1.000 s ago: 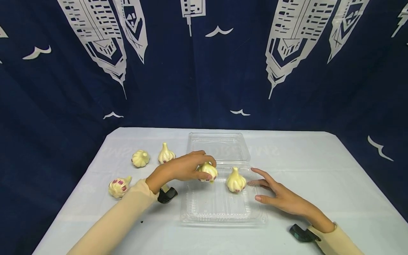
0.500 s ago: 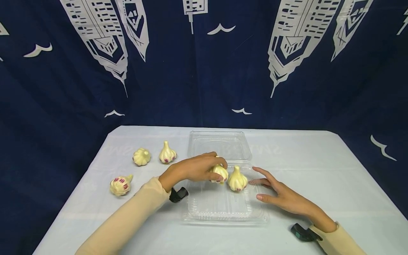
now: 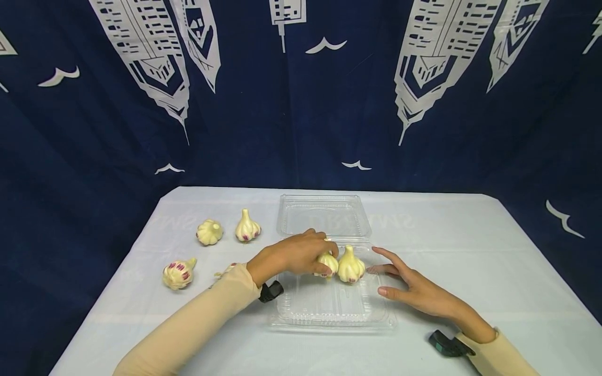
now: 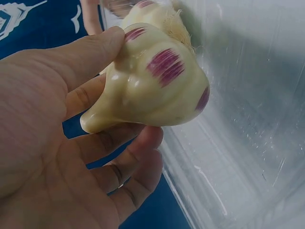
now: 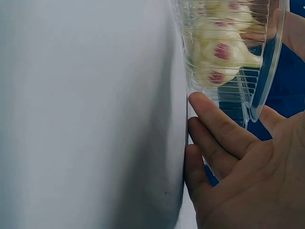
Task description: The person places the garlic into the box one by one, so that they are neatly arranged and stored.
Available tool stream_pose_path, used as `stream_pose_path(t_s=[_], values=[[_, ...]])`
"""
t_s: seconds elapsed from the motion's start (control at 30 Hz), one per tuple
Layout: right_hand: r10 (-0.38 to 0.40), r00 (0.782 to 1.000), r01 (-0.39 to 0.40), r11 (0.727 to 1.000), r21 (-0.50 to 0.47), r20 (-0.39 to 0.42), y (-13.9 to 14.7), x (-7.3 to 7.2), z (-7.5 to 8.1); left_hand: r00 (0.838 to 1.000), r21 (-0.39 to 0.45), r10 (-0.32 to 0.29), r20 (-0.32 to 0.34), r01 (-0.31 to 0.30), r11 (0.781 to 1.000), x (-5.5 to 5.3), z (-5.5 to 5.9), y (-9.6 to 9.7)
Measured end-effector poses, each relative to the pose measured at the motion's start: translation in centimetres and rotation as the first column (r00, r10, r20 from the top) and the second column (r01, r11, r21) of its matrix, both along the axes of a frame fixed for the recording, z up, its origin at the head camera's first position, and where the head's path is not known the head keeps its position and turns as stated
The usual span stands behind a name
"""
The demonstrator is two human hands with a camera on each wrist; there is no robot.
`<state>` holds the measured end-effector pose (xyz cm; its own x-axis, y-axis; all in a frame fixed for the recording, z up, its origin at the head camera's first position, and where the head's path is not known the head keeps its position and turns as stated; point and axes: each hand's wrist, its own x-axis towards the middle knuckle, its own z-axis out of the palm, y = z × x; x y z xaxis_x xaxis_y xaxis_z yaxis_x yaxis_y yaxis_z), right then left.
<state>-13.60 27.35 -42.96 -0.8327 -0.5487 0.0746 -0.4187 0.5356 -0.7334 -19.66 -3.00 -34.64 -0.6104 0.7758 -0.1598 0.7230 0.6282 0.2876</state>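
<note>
My left hand (image 3: pixel 301 253) grips a garlic bulb (image 3: pixel 327 265) between thumb and fingers, inside the outline of a clear plastic clamshell container (image 3: pixel 324 310). In the left wrist view that bulb (image 4: pixel 157 81) is cream with purple patches, its neck pointing back towards the palm. Right beside it in the container stands a second garlic bulb (image 3: pixel 351 266), neck up. My right hand (image 3: pixel 414 290) is spread at the container's right side, holding nothing. The right wrist view has its relaxed fingers (image 5: pixel 224 129) low by the ribbed wall, with the bulbs visible through the plastic.
The container's lid (image 3: pixel 324 216) lies folded back behind it. To the left on the white table are a garlic bulb (image 3: pixel 209 232), an upright one (image 3: pixel 247 227) and one on its side (image 3: pixel 178 274). Another bulb (image 3: pixel 231 267) is mostly hidden behind the left forearm.
My left hand has carried its garlic bulb rightwards and a little down, up close to the bulb standing in the container. My right hand has stayed in place.
</note>
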Motion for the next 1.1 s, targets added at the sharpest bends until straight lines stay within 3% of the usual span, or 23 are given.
stream_pose_path(t_s=[0.6,0.87,1.1], values=[[-0.023,0.999,0.023,1.000,0.006,0.032,0.1,0.1,-0.1,0.999,-0.028,-0.033,-0.003,0.033,0.999,0.1,-1.0,1.0],[-0.028,0.999,0.028,1.000,0.005,0.033,0.1,0.0,-0.3,0.999,-0.046,-0.013,-0.030,0.012,0.999,0.2,-1.2,1.2],[-0.022,0.999,0.022,1.000,-0.005,0.036,0.1,0.0,-0.2,0.999,-0.005,0.042,-0.035,-0.042,0.999,0.3,-0.9,1.0]])
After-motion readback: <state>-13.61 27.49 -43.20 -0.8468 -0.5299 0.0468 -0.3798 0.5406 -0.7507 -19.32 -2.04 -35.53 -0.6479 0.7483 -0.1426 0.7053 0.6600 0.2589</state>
